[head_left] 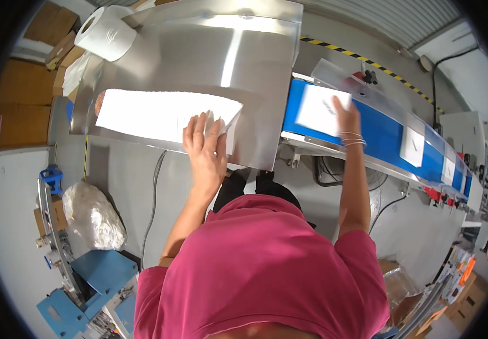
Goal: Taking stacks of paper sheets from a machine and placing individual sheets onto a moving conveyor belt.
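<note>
On the steel table, a long overlapping row of white paper pieces (142,116) lies to my left. My left hand (204,150) rests on its right end, fingers spread apart and touching the topmost pieces, whose edges stand slightly raised. Out to the right, my right hand (346,121) pinches the right edge of a flat white printed paper (318,110) over the blue conveyor belt (368,131). That paper is a little blurred, so I cannot tell whether it touches the belt. Farther along the belt lie other white papers (412,147).
The steel tabletop (187,56) ends beside the conveyor. A large white roll (105,34) stands at its far left corner. Clear guards (390,104) run along the belt's far side. A cable (154,198) hangs down to the floor, near a stuffed plastic bag (92,214).
</note>
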Available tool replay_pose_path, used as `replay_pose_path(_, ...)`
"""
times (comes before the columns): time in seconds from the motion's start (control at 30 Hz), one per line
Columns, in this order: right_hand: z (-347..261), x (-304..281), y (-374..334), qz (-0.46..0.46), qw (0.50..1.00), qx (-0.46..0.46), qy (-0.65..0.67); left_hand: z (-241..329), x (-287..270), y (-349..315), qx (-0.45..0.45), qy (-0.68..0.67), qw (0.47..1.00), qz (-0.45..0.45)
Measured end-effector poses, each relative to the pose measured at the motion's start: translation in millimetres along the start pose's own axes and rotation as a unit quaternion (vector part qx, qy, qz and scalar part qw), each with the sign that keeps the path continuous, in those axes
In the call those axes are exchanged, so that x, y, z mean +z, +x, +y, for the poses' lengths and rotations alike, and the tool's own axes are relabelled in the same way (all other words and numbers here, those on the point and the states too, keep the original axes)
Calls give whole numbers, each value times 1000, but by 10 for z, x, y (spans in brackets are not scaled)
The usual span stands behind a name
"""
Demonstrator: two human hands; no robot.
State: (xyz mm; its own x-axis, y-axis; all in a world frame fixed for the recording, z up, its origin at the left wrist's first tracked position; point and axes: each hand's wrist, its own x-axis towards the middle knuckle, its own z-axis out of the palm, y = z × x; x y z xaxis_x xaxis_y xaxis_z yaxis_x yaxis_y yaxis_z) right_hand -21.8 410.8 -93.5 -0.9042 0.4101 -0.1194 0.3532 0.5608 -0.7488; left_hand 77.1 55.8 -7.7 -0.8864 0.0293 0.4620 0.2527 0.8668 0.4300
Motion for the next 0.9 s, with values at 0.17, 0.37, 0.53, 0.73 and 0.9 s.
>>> replay_pose_path(0.17, -150, -282, -276, 295, 875, -46, -382, 52, 0, 2, -21, -1, 1000, 22)
replay_pose_path(0.37, -1076, 384, -813, -241, 904, -343, 85, 8, -3, -12, -8, -3, 1000, -16)
replay_pose_path(0.53, -1133, 790, -793, -315, 881, -340, 94, 40, -102, 84, -13, 16, 999, -44)
replay_pose_path(0.73, -452, 317, -406, -105, 990, -27, 95, -142, -129, 24, -3, 35, 999, -21)
replay_pose_path(0.9, 283, -145, -20, 153, 978, -79, -118, -115, -102, 31, -16, 12, 1000, -1)
